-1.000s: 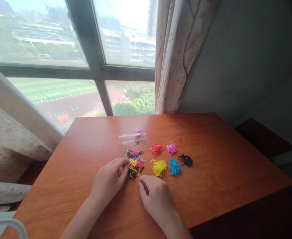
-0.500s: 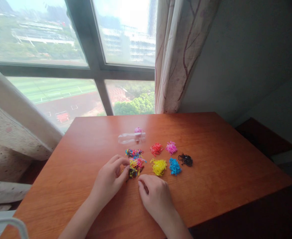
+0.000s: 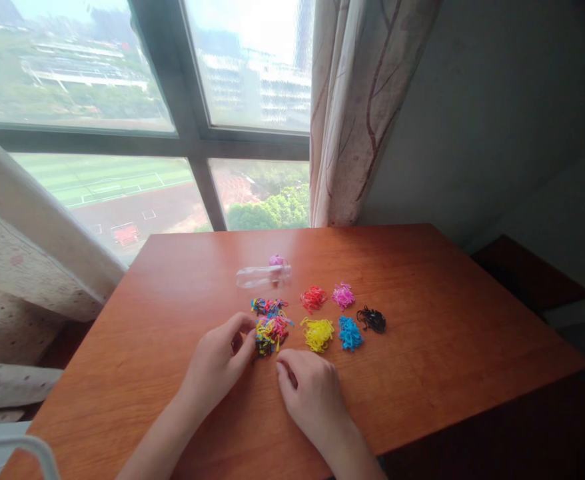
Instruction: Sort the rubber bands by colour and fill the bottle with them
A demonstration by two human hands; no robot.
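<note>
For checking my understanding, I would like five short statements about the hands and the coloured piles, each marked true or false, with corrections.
1. The left hand is at the left edge of the mixed-colour pile. True.
2. The black pile lies left of the yellow pile. False: the black pile lies to the right of the yellow pile.
3. The red pile is farther from the person than the yellow pile. True.
4. The right hand covers the blue pile. False: the right hand is apart from the blue pile.
5. The pink pile lies right of the red pile. True.
</note>
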